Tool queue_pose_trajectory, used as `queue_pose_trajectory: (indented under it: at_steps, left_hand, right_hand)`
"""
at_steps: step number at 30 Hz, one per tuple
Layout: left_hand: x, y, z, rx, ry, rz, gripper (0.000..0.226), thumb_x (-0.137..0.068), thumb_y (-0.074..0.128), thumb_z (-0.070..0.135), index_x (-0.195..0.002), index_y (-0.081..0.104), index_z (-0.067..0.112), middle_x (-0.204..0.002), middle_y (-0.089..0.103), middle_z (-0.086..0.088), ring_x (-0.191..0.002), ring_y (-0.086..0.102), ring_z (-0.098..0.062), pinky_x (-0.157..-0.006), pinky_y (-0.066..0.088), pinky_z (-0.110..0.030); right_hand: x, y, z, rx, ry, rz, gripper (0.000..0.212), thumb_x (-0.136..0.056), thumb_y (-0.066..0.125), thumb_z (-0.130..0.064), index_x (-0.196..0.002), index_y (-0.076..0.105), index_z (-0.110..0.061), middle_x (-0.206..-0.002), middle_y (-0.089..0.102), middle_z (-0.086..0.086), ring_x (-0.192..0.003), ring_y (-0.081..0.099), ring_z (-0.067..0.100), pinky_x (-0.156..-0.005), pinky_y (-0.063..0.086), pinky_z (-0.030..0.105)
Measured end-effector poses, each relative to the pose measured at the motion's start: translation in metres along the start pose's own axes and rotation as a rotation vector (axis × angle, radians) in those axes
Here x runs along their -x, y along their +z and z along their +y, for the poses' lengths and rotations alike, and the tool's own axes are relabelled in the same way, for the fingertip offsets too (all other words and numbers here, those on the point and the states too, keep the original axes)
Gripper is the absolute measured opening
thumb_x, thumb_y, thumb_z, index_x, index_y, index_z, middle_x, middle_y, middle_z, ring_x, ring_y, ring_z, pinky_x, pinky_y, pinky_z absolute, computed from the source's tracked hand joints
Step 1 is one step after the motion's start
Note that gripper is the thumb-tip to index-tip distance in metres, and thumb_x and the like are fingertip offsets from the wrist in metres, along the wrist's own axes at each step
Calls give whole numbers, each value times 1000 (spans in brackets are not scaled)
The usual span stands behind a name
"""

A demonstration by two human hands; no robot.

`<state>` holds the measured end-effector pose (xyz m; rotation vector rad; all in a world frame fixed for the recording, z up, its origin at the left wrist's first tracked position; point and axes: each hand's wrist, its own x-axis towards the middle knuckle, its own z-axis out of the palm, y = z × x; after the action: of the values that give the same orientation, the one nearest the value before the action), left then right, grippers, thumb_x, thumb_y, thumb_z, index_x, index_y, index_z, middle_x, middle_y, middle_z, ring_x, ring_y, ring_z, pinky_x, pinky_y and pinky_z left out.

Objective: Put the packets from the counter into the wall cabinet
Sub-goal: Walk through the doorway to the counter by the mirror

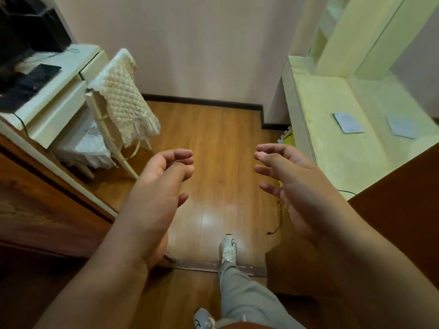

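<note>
Walking toward the pale desk (316, 129), the person carries both hands raised over the wooden floor (213, 143), the left grip (166, 186) and right grip (292, 184) each loosely curled and empty. Two packets (348, 123) lie flat on the desk, well beyond and to the right of the right grip. This looks like the approach step; next, I judge, comes a reach rightward to pinch a packet off the surface.

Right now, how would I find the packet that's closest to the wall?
Look to the right side of the room, at the pale yellow counter that runs along the wall. Two flat bluish packets lie on it side by side. Yours is the left packet, lying nearer the counter's front edge; the right packet lies further back.
</note>
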<state>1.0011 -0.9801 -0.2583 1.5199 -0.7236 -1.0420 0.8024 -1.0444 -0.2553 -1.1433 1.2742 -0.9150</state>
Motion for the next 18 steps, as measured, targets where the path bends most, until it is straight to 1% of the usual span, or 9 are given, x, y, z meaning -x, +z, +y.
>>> queue_pose_trajectory:
  at_steps: [3, 6, 11, 14, 18]
  left_hand:
    - [-28, 18, 10, -9, 4, -21, 26, -77, 61, 35, -92, 76, 51, -99, 76, 27, -112, 68, -4, -85, 52, -37]
    - [-61, 41, 19, -51, 12, -56, 26, -79, 61, 37, -96, 75, 50, -104, 76, 25, -112, 69, -4, -87, 54, -38]
    - [-127, 94, 38, -113, 28, -131, 28, -79, 60, 40, -98, 74, 54, -106, 74, 29, -115, 67, -4, -85, 53, -38]
    - [-167, 128, 48, -128, 52, -144, 27, -79, 62, 40, -98, 75, 55, -107, 75, 28, -115, 68, -6, -82, 54, -38]
    - [-204, 163, 57, -140, 75, -155, 27, -78, 61, 42, -97, 74, 55, -107, 75, 27, -113, 70, -8, -79, 56, -35]
  right_hand:
    - [-31, -11, -4, -24, 1, 27, 16, -94, 65, -34, -110, 69, -33, -112, 72, -10, -106, 68, 7, -84, 55, 33]
    - [-68, -27, -9, -45, -1, 79, 18, -93, 65, -38, -111, 70, -33, -113, 73, -8, -106, 69, 10, -84, 57, 34]
    - [-135, -59, -24, -106, 4, 149, 22, -90, 64, -40, -110, 71, -34, -115, 72, -5, -109, 69, 14, -87, 57, 38]
    - [-176, -77, -34, -126, -2, 168, 24, -88, 64, -40, -110, 71, -33, -114, 73, -5, -108, 69, 13, -86, 57, 37]
    - [-216, -93, -45, -115, -20, 183, 20, -92, 64, -36, -111, 69, -32, -113, 71, -6, -107, 68, 10, -88, 57, 37]
